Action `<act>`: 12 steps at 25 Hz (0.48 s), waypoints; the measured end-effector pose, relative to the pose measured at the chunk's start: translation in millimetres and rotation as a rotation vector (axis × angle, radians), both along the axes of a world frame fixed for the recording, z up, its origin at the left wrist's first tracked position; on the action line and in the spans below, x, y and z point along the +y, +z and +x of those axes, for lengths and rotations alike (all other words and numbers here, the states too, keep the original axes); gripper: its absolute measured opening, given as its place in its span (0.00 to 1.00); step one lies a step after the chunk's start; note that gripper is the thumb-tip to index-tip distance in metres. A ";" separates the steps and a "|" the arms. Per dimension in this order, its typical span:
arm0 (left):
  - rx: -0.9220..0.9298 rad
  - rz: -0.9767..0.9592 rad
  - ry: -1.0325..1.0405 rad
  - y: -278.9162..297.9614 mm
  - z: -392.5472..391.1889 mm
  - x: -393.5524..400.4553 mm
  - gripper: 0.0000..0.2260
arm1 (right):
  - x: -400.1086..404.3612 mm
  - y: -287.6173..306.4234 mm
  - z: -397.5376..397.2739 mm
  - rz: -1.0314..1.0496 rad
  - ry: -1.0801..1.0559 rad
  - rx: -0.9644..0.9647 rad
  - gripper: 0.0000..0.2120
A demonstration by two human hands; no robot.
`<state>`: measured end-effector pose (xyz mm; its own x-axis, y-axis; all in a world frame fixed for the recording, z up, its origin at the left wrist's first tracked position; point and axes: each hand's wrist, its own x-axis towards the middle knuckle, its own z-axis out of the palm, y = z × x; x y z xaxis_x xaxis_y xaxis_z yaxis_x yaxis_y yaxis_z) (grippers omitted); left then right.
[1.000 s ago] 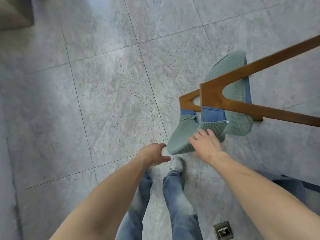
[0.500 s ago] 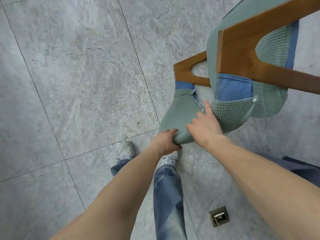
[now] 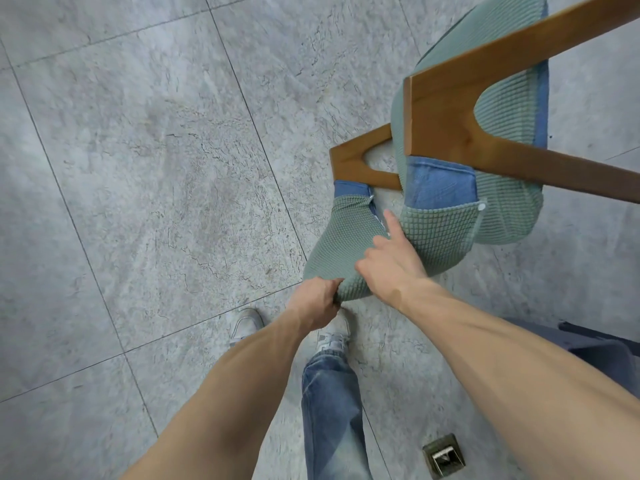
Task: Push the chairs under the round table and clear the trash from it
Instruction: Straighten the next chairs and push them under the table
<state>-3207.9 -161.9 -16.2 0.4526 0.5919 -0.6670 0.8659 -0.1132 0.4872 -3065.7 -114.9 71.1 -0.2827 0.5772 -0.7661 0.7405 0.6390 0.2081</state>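
**Green-covered chair, right of frame**

You have one chair in view, filling the upper right and centre right of the frame. It wears a sage-green waffle-knit cover with blue fabric showing at the gaps. Its brown wooden arms form rounded V shapes. The backrest top points toward lower centre, over the grey tiled floor.

The chair wears a sage-green cover with a small raised grid, ribbed in fine lines on the seat; blue cushion fabric shows beneath it, and its arms are warm brown wood. The floor is mottled grey stone tile with dark veins and thin dark joints. Faded blue jeans, pale grey-white shoes
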 end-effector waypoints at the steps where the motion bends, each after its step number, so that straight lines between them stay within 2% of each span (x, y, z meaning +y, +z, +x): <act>1: 0.009 0.014 -0.010 8.1 -1.4 6.6 0.12 | 4.2 6.7 1.1 0.015 -0.002 0.005 0.12; 8: 0.026 0.132 -0.103 93.2 0.0 64.3 0.05 | 43.8 85.6 20.4 0.137 -0.056 0.047 0.08; 12: 0.063 0.236 -0.242 157.9 6.8 104.5 0.02 | 66.4 145.5 35.4 0.201 -0.139 0.096 0.08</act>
